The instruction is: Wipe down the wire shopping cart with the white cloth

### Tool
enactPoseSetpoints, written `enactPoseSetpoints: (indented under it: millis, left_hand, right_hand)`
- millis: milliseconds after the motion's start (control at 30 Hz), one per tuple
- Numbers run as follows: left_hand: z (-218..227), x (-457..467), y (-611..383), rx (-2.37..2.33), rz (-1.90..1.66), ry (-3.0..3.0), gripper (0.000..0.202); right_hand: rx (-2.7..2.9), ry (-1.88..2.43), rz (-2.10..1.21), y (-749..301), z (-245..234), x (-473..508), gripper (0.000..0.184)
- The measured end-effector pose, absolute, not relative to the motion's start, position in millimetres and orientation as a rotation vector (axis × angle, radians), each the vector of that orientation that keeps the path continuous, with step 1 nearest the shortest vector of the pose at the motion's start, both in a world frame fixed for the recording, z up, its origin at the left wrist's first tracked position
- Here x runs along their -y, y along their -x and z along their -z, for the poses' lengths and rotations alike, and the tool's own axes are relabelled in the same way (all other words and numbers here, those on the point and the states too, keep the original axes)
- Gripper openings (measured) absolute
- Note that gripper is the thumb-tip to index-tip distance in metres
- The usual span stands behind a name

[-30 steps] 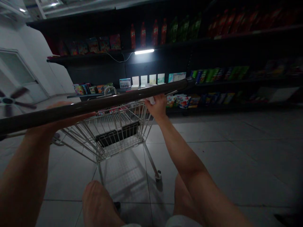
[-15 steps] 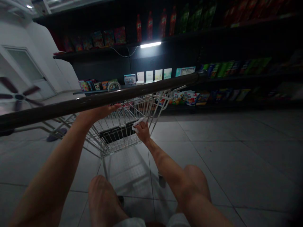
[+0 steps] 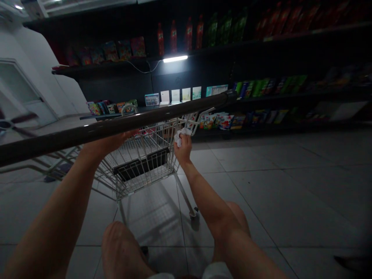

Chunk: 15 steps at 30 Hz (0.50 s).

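A wire shopping cart [image 3: 139,162] stands in front of me, its dark handle bar [image 3: 116,126] crossing the view close to the camera. My right hand [image 3: 183,149] is closed on a crumpled white cloth [image 3: 181,135] pressed against the cart's right side wires. My left hand [image 3: 107,142] reaches under the bar toward the basket's top rim; its fingers are mostly hidden behind the bar. My bare knees [image 3: 122,248] show at the bottom.
Dark shelves [image 3: 261,97] with bottles, packets and boxes line the far side under a lit tube lamp [image 3: 175,59]. Grey tiled floor [image 3: 276,186] spreads right. A spinning fan [image 3: 11,124] and a white door stand at left.
My right hand with the cloth dropped from the top rail down the cart's side, then rose a little. My left arm extended forward under the bar.
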<state>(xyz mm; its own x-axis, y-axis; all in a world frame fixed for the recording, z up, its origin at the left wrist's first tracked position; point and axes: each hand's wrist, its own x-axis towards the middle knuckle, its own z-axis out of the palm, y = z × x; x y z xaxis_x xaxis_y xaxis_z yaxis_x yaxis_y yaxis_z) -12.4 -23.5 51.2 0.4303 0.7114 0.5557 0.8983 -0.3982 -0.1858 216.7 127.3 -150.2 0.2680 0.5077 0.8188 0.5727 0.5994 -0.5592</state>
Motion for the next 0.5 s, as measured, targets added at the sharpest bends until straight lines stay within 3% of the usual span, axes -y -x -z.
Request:
enactPoseSetpoints:
  millis: [300,500]
  left_hand:
    - [-43.7,22.2,19.1,1.362,0.571,2.249,0.052]
    - [-42.3,27.0,16.8,1.392,0.574,2.205,0.051]
  right_hand:
    - [1.264,0.82,0.149,-208.9,139.6,-125.6,0.033]
    - [1.07,1.05,-0.359,-162.8,254.7,-126.1,0.03]
